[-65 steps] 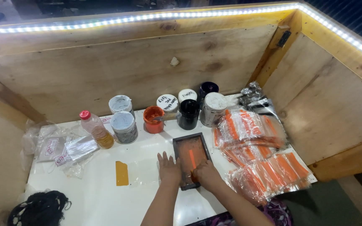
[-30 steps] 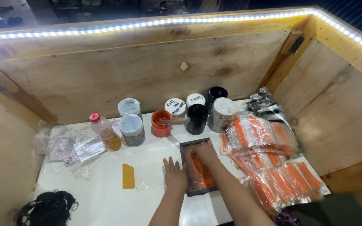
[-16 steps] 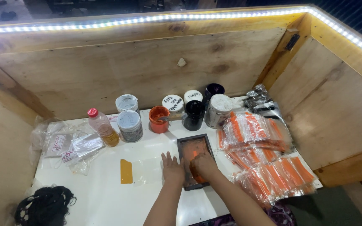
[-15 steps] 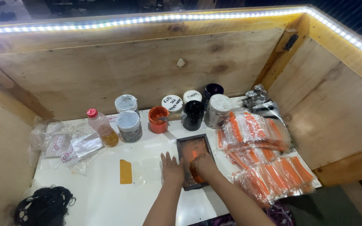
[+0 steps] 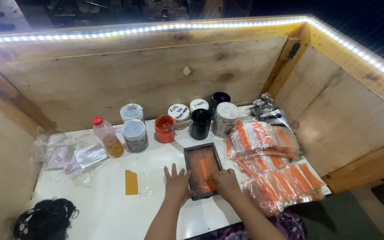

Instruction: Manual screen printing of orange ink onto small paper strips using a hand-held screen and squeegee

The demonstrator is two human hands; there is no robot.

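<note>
Head view, left hand (image 5: 177,182) flat beside framed screen (image 5: 203,169), right hand (image 5: 225,182) pressing it

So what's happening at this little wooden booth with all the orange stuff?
A person is bent over a small dark-framed printing screen smeared with orange ink on a white table. The left hand lies flat at the frame's left edge; the right hand presses something on the mesh, too small to identify. An open orange ink pot and other jars stand behind, and clear bags printed with orange stripes pile up to the right.
</note>
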